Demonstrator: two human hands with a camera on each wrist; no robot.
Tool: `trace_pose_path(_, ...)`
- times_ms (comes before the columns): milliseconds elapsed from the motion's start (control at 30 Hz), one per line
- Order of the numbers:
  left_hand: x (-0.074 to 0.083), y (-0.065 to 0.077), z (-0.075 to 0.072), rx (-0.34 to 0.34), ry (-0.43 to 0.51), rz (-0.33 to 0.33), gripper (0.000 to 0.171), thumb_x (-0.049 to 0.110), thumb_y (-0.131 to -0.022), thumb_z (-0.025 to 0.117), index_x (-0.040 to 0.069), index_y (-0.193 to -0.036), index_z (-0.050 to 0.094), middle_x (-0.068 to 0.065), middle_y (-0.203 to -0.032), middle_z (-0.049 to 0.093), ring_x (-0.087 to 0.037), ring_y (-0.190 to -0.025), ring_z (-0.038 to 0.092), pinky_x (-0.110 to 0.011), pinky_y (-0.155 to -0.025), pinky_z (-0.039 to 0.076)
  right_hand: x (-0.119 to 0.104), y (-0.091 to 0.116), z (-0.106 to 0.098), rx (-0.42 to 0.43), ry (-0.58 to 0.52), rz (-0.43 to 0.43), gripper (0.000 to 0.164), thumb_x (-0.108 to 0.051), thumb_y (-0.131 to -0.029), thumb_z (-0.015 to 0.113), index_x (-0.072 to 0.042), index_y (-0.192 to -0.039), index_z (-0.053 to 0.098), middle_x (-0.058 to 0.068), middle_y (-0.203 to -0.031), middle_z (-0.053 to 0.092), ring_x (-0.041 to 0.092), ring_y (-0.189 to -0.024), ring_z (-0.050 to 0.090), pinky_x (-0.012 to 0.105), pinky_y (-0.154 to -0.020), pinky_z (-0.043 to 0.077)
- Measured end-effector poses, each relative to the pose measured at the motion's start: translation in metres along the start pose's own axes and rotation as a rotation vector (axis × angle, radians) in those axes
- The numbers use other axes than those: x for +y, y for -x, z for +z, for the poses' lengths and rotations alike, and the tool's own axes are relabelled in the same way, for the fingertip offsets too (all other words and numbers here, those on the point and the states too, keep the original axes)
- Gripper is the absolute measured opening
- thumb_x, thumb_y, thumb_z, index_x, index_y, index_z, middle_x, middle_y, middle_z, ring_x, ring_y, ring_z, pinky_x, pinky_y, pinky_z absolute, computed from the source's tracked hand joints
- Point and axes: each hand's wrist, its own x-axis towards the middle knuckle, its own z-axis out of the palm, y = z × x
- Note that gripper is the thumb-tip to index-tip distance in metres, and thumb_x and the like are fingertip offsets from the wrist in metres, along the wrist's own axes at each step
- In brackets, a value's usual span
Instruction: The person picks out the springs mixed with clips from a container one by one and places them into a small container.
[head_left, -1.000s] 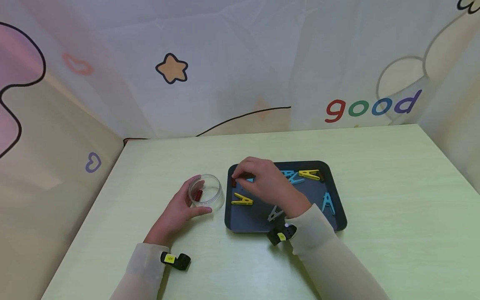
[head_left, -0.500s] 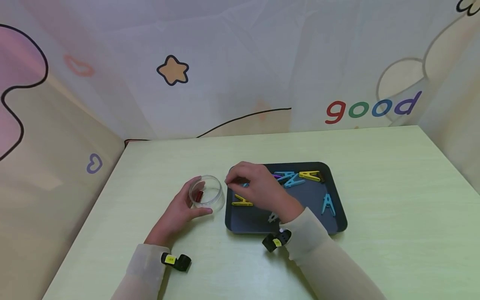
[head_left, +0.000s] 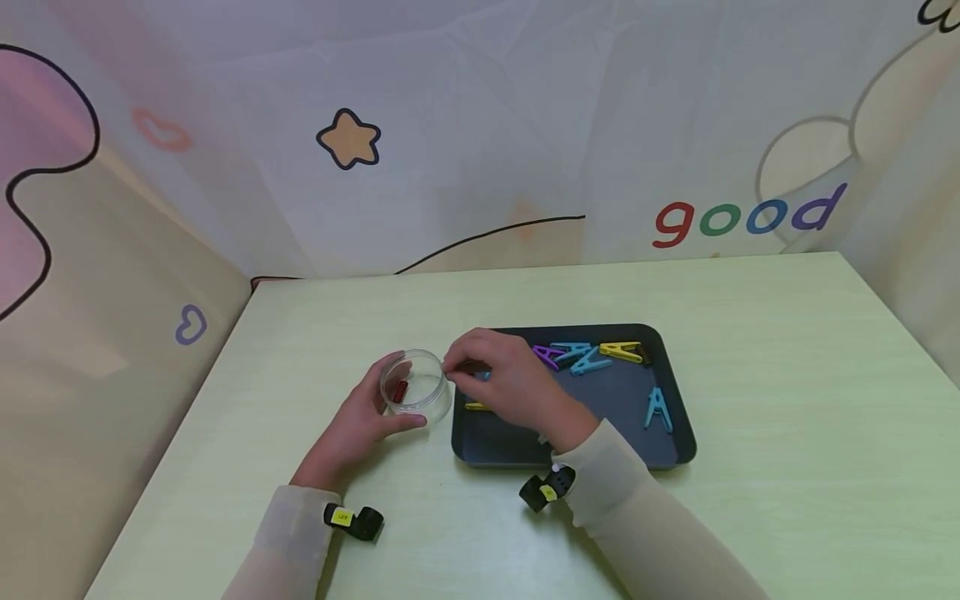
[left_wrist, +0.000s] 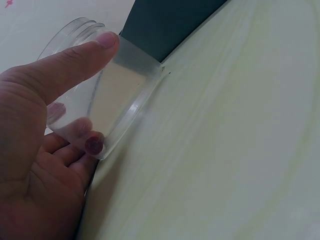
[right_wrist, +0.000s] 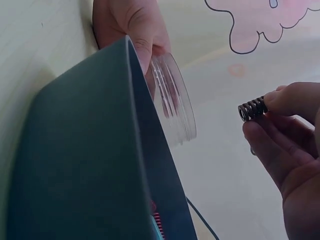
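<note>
My left hand (head_left: 358, 432) grips a clear round plastic jar (head_left: 432, 407) on the table, thumb on the near side. A red coil spring (head_left: 401, 391) lies inside, its end (left_wrist: 94, 144) showing low in the jar in the left wrist view. My right hand (head_left: 517, 387) pinches a dark metal coil spring (right_wrist: 253, 108) between thumb and forefinger, close to the jar's right rim. Below that hand is a dark tray (head_left: 498, 450) holding clothespins: purple (head_left: 547, 356), yellow (head_left: 621, 352) and blue (head_left: 657, 409).
Another dark coil spring (head_left: 643, 357) lies by the yellow clothespin. A red striped spring (right_wrist: 158, 225) shows inside the tray in the right wrist view. The tray's raised wall (right_wrist: 85, 130) stands between the table and the right hand. A printed backdrop (head_left: 480, 150) rises behind the table.
My right hand has moved left from over the tray towards the jar, uncovering the purple clothespin and covering more of the yellow one at the left. The left hand and jar stay put.
</note>
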Motion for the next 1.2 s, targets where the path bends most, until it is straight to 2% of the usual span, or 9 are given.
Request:
trace_pose_path(167,0.001,0.000,0.000,0.001,0.004,-0.009,0.097,0.037,-0.072,0.085,0.039,-0.148,0.025,0.005,-0.152,0.040,-0.018,-0.147,0.028,-0.046,-0.120,0.024,-0.001,0.000,0.002,0.017,-0.024,-0.011,0.010,-0.009,-0.088,0.071,-0.012,-0.098,0.070,0.000,-0.103,0.068,0.008,-0.091,0.065,0.022,-0.084,0.057)
trace_pose_path(300,0.000,-0.001,0.000,-0.003,0.004,0.008,0.097,0.037,-0.073,0.085,0.038,-0.148,0.024,0.004,-0.152,0.040,-0.018,-0.146,0.029,-0.047,-0.120,0.024,-0.001,-0.001,0.004,0.036,-0.036,-0.030,0.009,-0.008,-0.088,0.070,-0.011,-0.097,0.070,0.001,-0.102,0.068,0.009,-0.090,0.065,0.025,-0.083,0.058)
trace_pose_path(467,0.000,-0.001,0.000,-0.006,0.006,0.017,0.097,0.038,-0.073,0.084,0.038,-0.149,0.024,0.004,-0.153,0.039,-0.018,-0.146,0.030,-0.048,-0.120,0.024,-0.002,-0.001,0.009,0.039,-0.044,-0.039,0.009,-0.007,-0.088,0.070,-0.013,-0.095,0.070,0.000,-0.101,0.068,0.008,-0.091,0.064,0.024,-0.083,0.057)
trace_pose_path(667,0.002,0.000,0.000,-0.006,-0.004,0.034,0.097,0.035,-0.074,0.084,0.035,-0.149,0.024,0.001,-0.153,0.040,-0.020,-0.145,0.032,-0.049,-0.119,0.026,-0.004,-0.001,0.014,0.041,-0.056,-0.043,0.008,-0.006,-0.088,0.069,-0.012,-0.093,0.070,0.000,-0.099,0.067,0.009,-0.090,0.064,0.029,-0.083,0.058)
trace_pose_path(933,0.002,-0.001,0.000,-0.008,-0.011,0.021,0.096,0.024,-0.078,0.082,0.027,-0.152,0.021,-0.005,-0.155,0.037,-0.024,-0.146,0.030,-0.050,-0.120,0.024,-0.005,0.000,0.021,0.013,-0.077,0.007,0.008,-0.005,-0.088,0.068,-0.011,-0.093,0.070,-0.001,-0.100,0.067,0.008,-0.090,0.065,0.024,-0.083,0.058)
trace_pose_path(1200,0.002,0.001,0.000,0.004,-0.023,0.027,0.097,0.033,-0.074,0.084,0.033,-0.150,0.024,0.000,-0.152,0.040,-0.021,-0.145,0.032,-0.049,-0.119,0.027,-0.008,0.001,0.026,0.004,-0.045,-0.002,0.008,-0.006,-0.089,0.068,-0.012,-0.093,0.070,0.000,-0.100,0.068,0.009,-0.090,0.065,0.021,-0.082,0.057)
